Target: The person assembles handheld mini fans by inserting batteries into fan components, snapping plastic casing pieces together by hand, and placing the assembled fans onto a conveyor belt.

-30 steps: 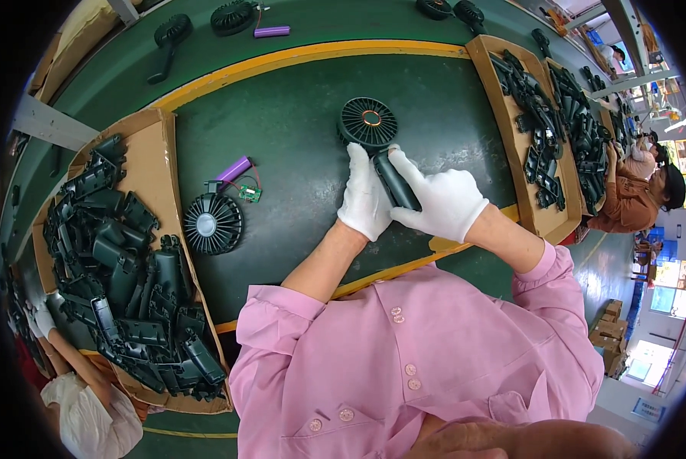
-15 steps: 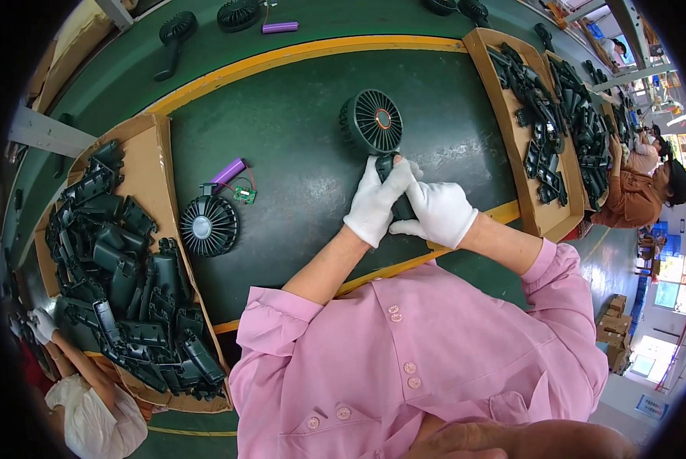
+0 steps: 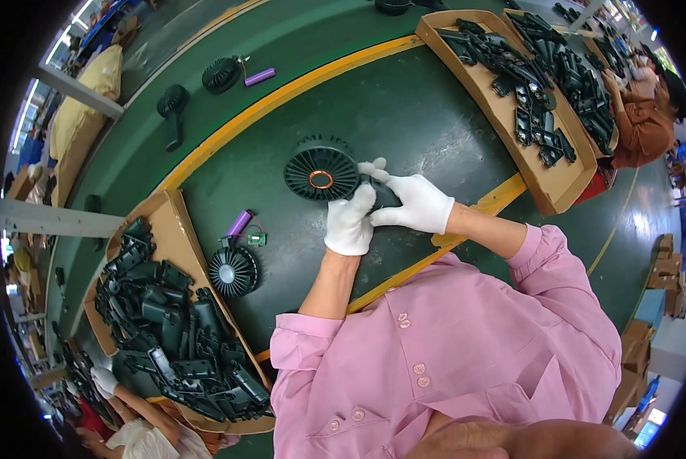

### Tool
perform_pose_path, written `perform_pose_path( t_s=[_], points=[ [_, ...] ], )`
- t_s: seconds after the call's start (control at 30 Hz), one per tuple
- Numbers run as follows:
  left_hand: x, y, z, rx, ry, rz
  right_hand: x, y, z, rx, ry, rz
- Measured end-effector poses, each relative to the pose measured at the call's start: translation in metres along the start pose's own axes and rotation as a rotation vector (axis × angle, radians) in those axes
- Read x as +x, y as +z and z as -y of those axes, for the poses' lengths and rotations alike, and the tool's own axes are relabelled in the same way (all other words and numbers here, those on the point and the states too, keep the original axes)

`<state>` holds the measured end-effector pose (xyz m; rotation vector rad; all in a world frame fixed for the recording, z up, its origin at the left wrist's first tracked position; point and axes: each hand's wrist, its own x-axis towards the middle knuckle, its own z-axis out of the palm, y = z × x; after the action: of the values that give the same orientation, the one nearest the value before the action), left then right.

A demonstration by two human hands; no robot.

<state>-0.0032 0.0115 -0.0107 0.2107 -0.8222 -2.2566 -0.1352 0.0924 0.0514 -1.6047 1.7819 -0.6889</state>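
Observation:
A dark green handheld fan (image 3: 321, 173) with an orange ring at its centre is held over the green work table. My left hand (image 3: 351, 220), in a white glove, is closed on it where the handle meets the round head. My right hand (image 3: 414, 203), also gloved, closes around the handle, which is mostly hidden by the fingers. To the left on the table lies a loose fan head (image 3: 234, 271), wired to a small green circuit board (image 3: 257, 239) and a purple battery cell (image 3: 240, 222).
Cardboard boxes of dark plastic housing parts stand at left (image 3: 186, 229) and right (image 3: 546, 200). Beyond the yellow table edge (image 3: 228, 138), a green belt carries a handheld fan (image 3: 172, 115), another fan head (image 3: 221, 75) and a purple cell (image 3: 260, 77). Other people sit at both sides.
The fan has tilted over, its head swinging left and down with its handle now pointing right. My hands have turned with it. The whole view has also rotated.

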Motion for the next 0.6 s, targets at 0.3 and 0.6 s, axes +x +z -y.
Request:
perform_pose_path(
  t_s=[0.3,0.6],
  points=[
    [-0.008,0.011,0.002,0.190,0.062,-0.208,0.003,0.017,0.007,-0.111,0.059,-0.137],
    [-0.002,0.002,-0.003,0.027,-0.003,-0.136,0.011,0.014,-0.003,-0.087,0.016,-0.133]
  ],
)
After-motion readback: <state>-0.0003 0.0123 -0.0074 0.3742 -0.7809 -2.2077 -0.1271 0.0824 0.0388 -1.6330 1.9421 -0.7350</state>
